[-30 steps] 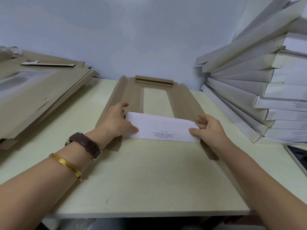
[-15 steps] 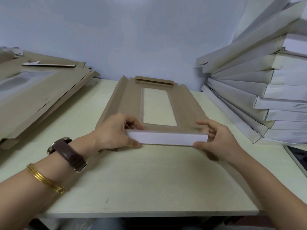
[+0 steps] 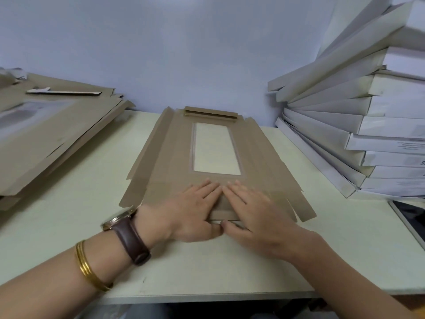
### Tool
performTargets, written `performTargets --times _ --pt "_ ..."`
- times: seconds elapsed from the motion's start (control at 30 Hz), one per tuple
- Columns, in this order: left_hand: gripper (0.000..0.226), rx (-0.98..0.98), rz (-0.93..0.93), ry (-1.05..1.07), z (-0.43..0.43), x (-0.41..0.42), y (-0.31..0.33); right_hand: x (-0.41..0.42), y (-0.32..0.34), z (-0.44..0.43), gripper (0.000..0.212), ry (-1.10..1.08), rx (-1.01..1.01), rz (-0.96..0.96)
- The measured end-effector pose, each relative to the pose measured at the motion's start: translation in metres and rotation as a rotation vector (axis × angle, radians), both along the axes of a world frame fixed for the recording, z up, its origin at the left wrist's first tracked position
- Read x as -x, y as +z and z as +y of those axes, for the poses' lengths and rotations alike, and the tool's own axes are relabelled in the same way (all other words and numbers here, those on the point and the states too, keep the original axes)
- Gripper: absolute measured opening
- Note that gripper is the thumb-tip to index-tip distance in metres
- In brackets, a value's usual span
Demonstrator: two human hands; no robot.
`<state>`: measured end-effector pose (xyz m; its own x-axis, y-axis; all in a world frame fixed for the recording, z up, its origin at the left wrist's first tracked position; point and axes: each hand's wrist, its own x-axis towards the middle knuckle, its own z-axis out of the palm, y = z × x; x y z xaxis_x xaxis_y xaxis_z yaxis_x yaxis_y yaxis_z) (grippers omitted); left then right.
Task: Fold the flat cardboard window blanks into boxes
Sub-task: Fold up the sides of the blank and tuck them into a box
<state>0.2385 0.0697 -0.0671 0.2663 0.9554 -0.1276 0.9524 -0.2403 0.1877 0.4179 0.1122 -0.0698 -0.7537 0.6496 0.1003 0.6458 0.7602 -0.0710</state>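
**Q:** What is the state of the left hand?
**A:** The left hand (image 3: 195, 210) lies palm down with its fingers straight. It presses the near flap (image 3: 222, 208) of the window blank (image 3: 165, 157), gripping nothing. Its thumb rests at the flap's near edge.

**Q:** And the right hand?
**A:** The right hand (image 3: 255, 215) mirrors it, flat and released, pressing the same flap. The two index fingers almost meet.

**Q:** Where is the blank?
**A:** It lies flat at the centre of the surface (image 3: 207, 272), between the stack of flat blanks (image 3: 57, 139) and the stack of white boxes (image 3: 391, 132).

**Q:** What differs from half a second ago?
**A:** The flap stood upright then, white face toward the camera, with one hand gripping each end. It now lies folded down, brown side up, and both hands sit at its middle.
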Motion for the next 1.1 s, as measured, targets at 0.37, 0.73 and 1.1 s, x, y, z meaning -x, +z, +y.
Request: performTargets --times 0.37,0.73,1.1 --pt "0.081 0.035 0.009 -0.097 -0.003 0.020 -0.011 -0.014 -0.015 0.008 0.089 0.019 0.224 -0.087" --pt "0.085 0.078 0.053 -0.052 -0.012 0.049 -0.007 -0.055 -0.002 0.014 0.096 -0.069 0.234 -0.195" --pt "0.102 0.056 0.064 0.016 -0.016 0.064 -0.012 -0.062 -0.004 0.017 0.096 -0.083 0.239 -0.176"
